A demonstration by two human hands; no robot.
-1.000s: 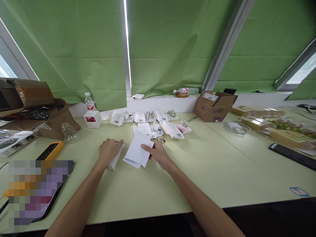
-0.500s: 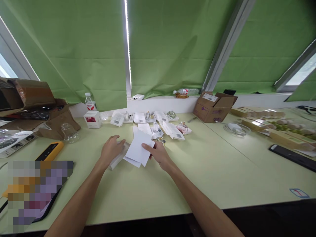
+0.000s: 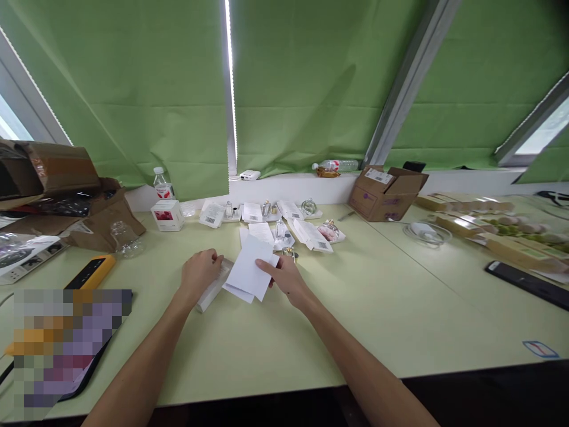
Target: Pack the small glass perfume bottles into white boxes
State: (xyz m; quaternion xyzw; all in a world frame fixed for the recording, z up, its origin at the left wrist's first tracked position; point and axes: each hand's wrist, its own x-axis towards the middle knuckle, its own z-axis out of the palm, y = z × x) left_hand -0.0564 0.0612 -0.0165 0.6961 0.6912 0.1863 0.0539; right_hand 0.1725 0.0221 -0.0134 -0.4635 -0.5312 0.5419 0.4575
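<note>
My right hand [image 3: 288, 277] pinches white sheets of folded paper or card [image 3: 249, 267], thumb on top, tilted above the table. My left hand [image 3: 201, 274] is closed over the far left side of a flat white box [image 3: 212, 292] lying on the table; its fingertips are partly hidden. The paper's left edge is close beside that box. Behind the hands stand several small glass perfume bottles [image 3: 279, 231] with flat white barcoded packs [image 3: 310, 234]. A pinkish bottle [image 3: 329, 230] lies at their right end.
A white box with a red picture [image 3: 167, 215] and a plastic bottle [image 3: 162, 185] stand back left. Opened cardboard [image 3: 104, 222] and a yellow power strip [image 3: 90, 276] lie left. A carton [image 3: 382, 193], a white cable [image 3: 425, 233] and a black bar [image 3: 527, 284] are right.
My left hand has curled its fingers in over the white box, and the box has shifted very slightly. The right hand and its paper have stayed nearly still.
</note>
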